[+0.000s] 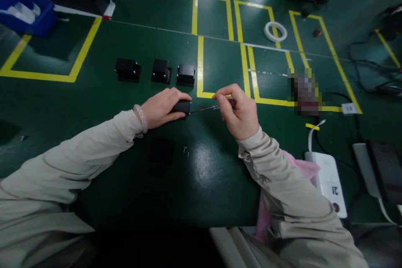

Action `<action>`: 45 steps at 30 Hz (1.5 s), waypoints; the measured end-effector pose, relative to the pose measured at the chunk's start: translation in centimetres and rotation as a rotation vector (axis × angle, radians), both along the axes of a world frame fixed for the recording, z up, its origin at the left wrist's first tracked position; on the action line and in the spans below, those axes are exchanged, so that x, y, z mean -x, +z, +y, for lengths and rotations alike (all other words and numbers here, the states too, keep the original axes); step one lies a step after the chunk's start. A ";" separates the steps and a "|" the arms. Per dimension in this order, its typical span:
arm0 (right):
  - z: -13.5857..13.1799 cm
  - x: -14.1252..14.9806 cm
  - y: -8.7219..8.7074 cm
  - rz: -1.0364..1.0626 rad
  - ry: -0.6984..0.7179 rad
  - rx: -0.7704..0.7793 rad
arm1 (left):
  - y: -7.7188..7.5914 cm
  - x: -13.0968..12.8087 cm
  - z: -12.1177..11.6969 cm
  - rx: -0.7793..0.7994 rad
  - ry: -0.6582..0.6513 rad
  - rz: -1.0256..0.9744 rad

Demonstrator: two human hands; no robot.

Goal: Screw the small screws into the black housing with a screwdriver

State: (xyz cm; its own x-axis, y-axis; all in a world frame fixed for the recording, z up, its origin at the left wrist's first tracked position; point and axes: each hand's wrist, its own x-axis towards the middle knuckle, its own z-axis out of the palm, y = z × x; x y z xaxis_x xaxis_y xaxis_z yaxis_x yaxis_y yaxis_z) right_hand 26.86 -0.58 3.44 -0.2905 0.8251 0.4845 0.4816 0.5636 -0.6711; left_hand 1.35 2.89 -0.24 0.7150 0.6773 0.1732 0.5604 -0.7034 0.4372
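My left hand is closed around a small black box, pressing it to the green table with thumb and fingers. In my right hand is a screwdriver, its shaft lying nearly flat and pointing left. The tip meets the right end of the box, at or close to a screw there. Three similar black boxes with shiny screws stand in a row beyond my left hand. Nearer to me, a few loose screws lie beside a flat dark piece, hard to make out against the table.
Yellow tape outlines mark the table. A white tape roll lies at the back right. At the left is a blue bin. A white power bank, cables and a pink cloth are by my right arm.
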 end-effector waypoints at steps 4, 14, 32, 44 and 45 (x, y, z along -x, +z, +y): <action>-0.1 0.0 0.0 0.001 0.011 -0.029 | 0.0 0.0 0.0 0.000 0.006 0.000; -0.1 0.0 0.0 -0.007 0.017 -0.011 | 0.0 0.0 0.1 -0.003 0.001 0.013; 0.1 0.0 0.2 0.010 0.054 0.014 | 0.1 0.1 0.1 0.012 0.004 0.008; 0.0 0.0 0.2 -0.019 0.030 0.038 | 0.0 0.0 0.1 -0.024 -0.005 0.012; 0.1 0.0 0.2 -0.015 0.034 0.036 | 0.0 0.0 0.1 -0.022 -0.006 0.014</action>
